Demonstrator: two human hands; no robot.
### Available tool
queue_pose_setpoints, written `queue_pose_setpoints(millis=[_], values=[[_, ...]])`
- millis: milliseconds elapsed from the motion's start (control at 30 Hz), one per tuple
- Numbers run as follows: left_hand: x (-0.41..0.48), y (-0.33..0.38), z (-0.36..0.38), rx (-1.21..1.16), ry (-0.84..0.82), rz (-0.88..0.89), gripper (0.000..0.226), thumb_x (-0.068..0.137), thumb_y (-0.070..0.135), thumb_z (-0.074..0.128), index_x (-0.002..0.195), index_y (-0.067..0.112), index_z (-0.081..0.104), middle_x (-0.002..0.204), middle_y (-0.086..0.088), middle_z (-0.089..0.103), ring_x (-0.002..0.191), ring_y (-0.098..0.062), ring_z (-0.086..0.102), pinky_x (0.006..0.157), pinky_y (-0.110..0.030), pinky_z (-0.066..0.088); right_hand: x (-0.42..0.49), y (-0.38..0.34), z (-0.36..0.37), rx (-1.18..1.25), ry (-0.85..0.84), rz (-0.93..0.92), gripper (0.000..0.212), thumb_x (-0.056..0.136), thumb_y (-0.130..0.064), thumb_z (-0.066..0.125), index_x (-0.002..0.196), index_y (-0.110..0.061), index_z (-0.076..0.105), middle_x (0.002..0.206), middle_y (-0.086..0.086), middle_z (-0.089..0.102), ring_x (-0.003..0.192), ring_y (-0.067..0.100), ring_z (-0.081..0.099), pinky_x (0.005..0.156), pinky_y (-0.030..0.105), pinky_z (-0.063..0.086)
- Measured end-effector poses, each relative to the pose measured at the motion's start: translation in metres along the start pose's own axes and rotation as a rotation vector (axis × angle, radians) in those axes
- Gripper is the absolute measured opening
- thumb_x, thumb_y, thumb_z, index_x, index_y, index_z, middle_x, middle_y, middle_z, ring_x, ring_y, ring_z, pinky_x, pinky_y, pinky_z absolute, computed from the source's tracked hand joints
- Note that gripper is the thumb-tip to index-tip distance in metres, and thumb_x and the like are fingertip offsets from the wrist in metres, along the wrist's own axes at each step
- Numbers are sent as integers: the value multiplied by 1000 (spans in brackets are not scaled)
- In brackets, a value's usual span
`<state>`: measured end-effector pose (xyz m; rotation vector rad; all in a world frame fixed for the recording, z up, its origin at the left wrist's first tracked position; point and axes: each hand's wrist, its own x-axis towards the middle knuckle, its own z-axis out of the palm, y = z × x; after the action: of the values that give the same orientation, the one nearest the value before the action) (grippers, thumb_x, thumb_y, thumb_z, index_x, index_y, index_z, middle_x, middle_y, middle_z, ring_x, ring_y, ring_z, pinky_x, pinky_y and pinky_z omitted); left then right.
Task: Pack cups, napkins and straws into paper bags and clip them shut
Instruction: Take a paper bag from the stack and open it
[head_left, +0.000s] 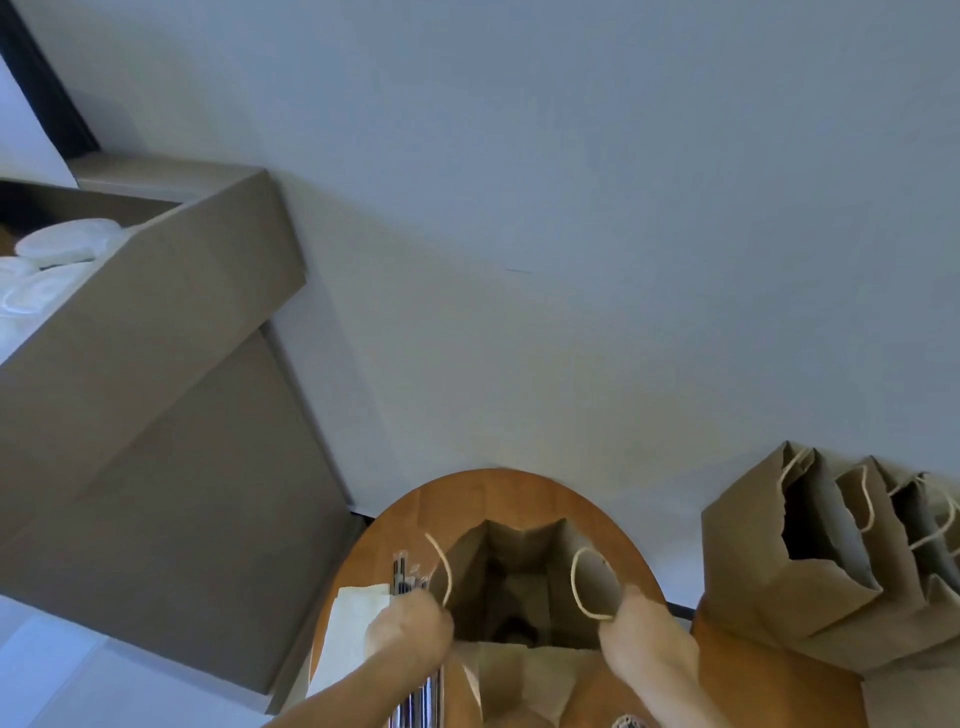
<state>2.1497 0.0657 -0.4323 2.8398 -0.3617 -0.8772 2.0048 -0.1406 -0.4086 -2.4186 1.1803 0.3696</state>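
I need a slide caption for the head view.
Left hand with straws and right hand hold open a paper bag.

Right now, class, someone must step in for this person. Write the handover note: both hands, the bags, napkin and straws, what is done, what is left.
Left hand: grips the straws and, it seems, the white napkin, at the left rim of the open bag.
Right hand: holds that bag's right rim, keeping it spread.
The bag stands on the round table; its contents are too dark to tell.
Done: the bag is opened.
Left: put straws and napkin in, clip it shut. The other bags at the right stand open, unclipped.
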Motion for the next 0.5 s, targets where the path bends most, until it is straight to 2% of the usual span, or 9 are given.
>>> queue_pose_setpoints(millis=[67, 133, 200, 267, 333, 400, 500], values=[[3, -6, 1, -58, 16, -23, 26, 101, 36, 42, 99, 22, 64, 88, 6, 64, 81, -11, 65, 76, -24, 55, -3, 4, -2, 26, 19, 32, 10, 96, -42, 52, 101, -35, 46, 85, -16, 55, 72, 7, 56, 61, 18, 44], [1, -1, 5, -125, -21, -32, 27, 100, 41, 41, 94, 26, 62, 84, 8, 64, 80, -10, 66, 79, -24, 56, -6, -1, 2, 72, -8, 18, 14, 98, -44, 50, 108, -35, 47, 98, -14, 61, 84, 8, 62, 76, 21, 52], [5, 5, 15, -162, -91, 8, 29, 97, 49, 41, 101, 30, 63, 89, 10, 66, 82, -9, 66, 85, -27, 57, -12, -11, 7, 121, -77, 4, 21, 99, -49, 45, 114, -34, 49, 116, -13, 63, 103, 10, 64, 95, 27, 51], [9, 7, 23, -181, -174, 49, 37, 91, 60, 45, 113, 33, 59, 99, 11, 67, 86, -8, 65, 86, -28, 56, -19, -22, 9, 163, -158, 0, 29, 98, -53, 43, 117, -32, 51, 121, -11, 62, 111, 11, 62, 103, 31, 48], [11, 7, 24, -171, -251, 79, 57, 80, 73, 48, 123, 36, 50, 111, 13, 64, 88, -6, 61, 80, -25, 51, -24, -28, 8, 203, -220, 2, 37, 96, -56, 48, 121, -29, 52, 122, -9, 62, 113, 12, 60, 104, 32, 47], [12, 6, 21, -164, -306, 111, 87, 61, 86, 51, 134, 40, 39, 124, 14, 57, 91, -7, 53, 77, -25, 45, -25, -31, 7, 252, -262, 14, 47, 92, -57, 56, 127, -27, 48, 128, -8, 59, 117, 13, 58, 104, 31, 47], [14, 3, 17, -197, -378, 143, 115, 41, 92, 61, 140, 47, 26, 130, 16, 50, 100, -8, 56, 85, -26, 47, -26, -30, 7, 375, -314, 12, 67, 84, -55, 69, 137, -26, 41, 138, -5, 52, 124, 15, 52, 105, 28, 44]])
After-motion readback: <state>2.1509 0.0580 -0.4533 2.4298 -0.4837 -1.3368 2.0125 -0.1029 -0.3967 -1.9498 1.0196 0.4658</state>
